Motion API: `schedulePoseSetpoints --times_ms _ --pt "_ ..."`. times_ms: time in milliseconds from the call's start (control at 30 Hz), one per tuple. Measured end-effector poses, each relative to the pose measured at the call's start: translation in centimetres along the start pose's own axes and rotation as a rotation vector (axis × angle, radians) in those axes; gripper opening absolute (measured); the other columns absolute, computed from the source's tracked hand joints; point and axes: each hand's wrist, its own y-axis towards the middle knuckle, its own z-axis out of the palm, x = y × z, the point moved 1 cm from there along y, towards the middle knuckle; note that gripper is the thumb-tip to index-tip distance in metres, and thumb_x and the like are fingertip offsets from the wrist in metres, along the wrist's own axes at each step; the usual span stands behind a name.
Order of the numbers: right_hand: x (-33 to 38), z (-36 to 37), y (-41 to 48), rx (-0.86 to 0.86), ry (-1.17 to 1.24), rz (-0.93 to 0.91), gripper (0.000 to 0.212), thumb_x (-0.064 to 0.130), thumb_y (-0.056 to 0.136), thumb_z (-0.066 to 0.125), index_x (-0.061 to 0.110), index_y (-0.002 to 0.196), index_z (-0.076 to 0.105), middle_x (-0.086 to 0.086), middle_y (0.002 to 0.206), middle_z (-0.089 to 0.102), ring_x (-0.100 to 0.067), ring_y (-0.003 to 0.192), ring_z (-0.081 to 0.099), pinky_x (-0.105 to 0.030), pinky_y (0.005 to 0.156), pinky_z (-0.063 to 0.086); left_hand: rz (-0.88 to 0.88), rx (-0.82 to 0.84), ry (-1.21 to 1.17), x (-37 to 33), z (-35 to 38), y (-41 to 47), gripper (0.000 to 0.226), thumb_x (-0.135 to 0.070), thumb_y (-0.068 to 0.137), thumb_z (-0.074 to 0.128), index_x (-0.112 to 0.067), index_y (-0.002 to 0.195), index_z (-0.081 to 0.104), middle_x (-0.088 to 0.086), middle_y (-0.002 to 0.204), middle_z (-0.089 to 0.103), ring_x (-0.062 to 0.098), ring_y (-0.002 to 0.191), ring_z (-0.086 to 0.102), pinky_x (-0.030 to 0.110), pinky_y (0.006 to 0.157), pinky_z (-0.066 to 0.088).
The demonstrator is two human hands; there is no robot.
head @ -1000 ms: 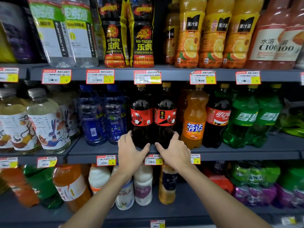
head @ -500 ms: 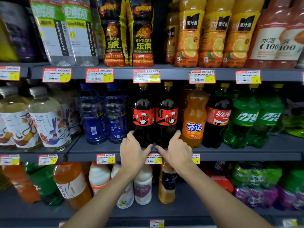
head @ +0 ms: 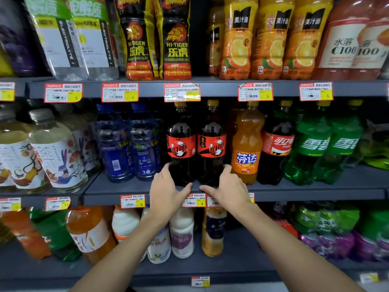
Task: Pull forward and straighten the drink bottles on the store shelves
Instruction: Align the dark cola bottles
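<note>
The left cola bottle (head: 181,144) and the right cola bottle (head: 211,144) are placed side by side on the middle shelf (head: 117,189), near its front edge — only a narrow bare strip is left before them. The left hand (head: 168,192) is curled round the first, the right hand (head: 229,190) round the second. Blue bottles (head: 128,148) and an orange soda bottle (head: 246,144) are crowded just beside.

Grey middle shelf (head: 315,191), price tags (head: 132,200) along its front lip. Standing on it, left to right: tea bottles (head: 59,152), blue bottles (head: 113,148), two dark cola bottles (head: 182,131) at the front edge, an orange soda bottle (head: 247,133), a red-label cola (head: 276,142), green bottles (head: 313,144). On the upper shelf (head: 223,89), electrolyte bottles (head: 63,43), Hi-Tiger bottles (head: 139,45), orange juice bottles (head: 237,45).
</note>
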Motion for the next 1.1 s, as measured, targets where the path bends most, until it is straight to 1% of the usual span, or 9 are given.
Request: schedulePoseSetpoints --times_ms 133,267,433,567,667,767,867,1000,1100 --pt "-0.9 -0.9 0.3 0.073 0.063 -0.061 0.101 0.063 0.079 0.071 0.011 0.150 0.023 -0.011 0.115 0.066 -0.030 0.104 0.065 -0.037 0.078 0.054 0.024 0.094 0.033 1.0 -0.6 1.5 0.107 -0.064 0.069 0.078 -0.018 0.150 0.025 0.006 0.125 0.059 0.024 0.119 0.053 0.039 0.088 0.051" --pt "-0.7 -1.4 0.1 0.094 0.074 -0.077 0.098 0.060 0.081 0.071 0.012 0.152 0.023 -0.013 0.118 0.066 -0.032 0.106 0.065 -0.041 0.083 0.056 0.071 0.130 -0.013 1.3 -0.6 2.4 0.090 -0.062 0.065 0.080 -0.027 0.136 0.036 -0.003 0.121 0.059 0.020 0.115 0.053 0.038 0.082 0.051" --pt "-0.6 -1.7 0.1 0.103 0.083 -0.037 0.087 0.057 0.083 0.071 0.011 0.144 0.031 -0.014 0.119 0.065 -0.033 0.108 0.064 -0.039 0.081 0.052 0.042 0.106 -0.050 1.4 -0.4 2.1 0.100 -0.061 0.064 0.084 -0.021 0.142 0.036 0.003 0.127 0.059 0.022 0.121 0.051 0.036 0.091 0.049" --pt "-0.6 -1.9 -0.1 0.086 0.078 -0.050 0.081 0.057 0.083 0.071 0.010 0.137 0.035 -0.014 0.115 0.066 -0.031 0.104 0.065 -0.037 0.077 0.053 0.061 0.096 -0.048 1.4 -0.4 1.9 0.097 -0.059 0.064 0.085 -0.020 0.140 0.039 0.004 0.127 0.059 0.024 0.121 0.051 0.039 0.092 0.050" --pt "-0.7 -2.2 0.1 0.095 0.071 -0.064 0.088 0.059 0.081 0.072 0.009 0.142 0.031 -0.014 0.116 0.065 -0.030 0.104 0.065 -0.036 0.077 0.055 0.090 0.129 -0.062 1.9 -0.6 2.3 0.087 -0.056 0.066 0.085 -0.024 0.134 0.042 0.001 0.122 0.060 0.021 0.118 0.052 0.037 0.088 0.049" --pt "-0.5 -2.2 0.3 0.125 0.013 -0.087 0.103 0.060 0.081 0.071 0.007 0.152 0.019 -0.016 0.116 0.066 -0.032 0.104 0.066 -0.039 0.079 0.057 0.140 0.165 -0.046 2.4 -1.0 2.6 0.081 -0.053 0.071 0.083 -0.024 0.134 0.041 0.001 0.119 0.061 0.020 0.116 0.051 0.031 0.082 0.044" --pt "-0.3 -2.3 0.5 0.146 0.017 -0.089 0.096 0.058 0.081 0.072 0.009 0.149 0.026 -0.014 0.112 0.067 -0.032 0.102 0.066 -0.040 0.079 0.057 0.159 0.175 -0.032 2.6 -1.1 2.7 0.083 -0.051 0.074 0.081 -0.021 0.139 0.040 0.004 0.117 0.060 0.021 0.114 0.051 0.028 0.081 0.039" --pt "-0.5 -2.3 0.4 0.150 0.066 -0.085 0.087 0.057 0.083 0.071 0.012 0.145 0.030 -0.012 0.112 0.067 -0.030 0.099 0.067 -0.038 0.075 0.058 0.132 0.150 -0.043 2.7 -1.1 2.5 0.089 -0.047 0.077 0.081 -0.015 0.147 0.037 0.010 0.121 0.059 0.024 0.118 0.050 0.029 0.090 0.039" --pt "-0.7 -2.3 0.3 0.137 0.064 -0.090 0.087 0.058 0.084 0.069 0.012 0.147 0.028 -0.013 0.115 0.066 -0.031 0.104 0.065 -0.041 0.080 0.057 0.152 0.125 -0.032 2.8 -1.1 2.2 0.088 -0.048 0.078 0.080 -0.013 0.147 0.038 0.010 0.122 0.060 0.024 0.117 0.051 0.030 0.092 0.042"
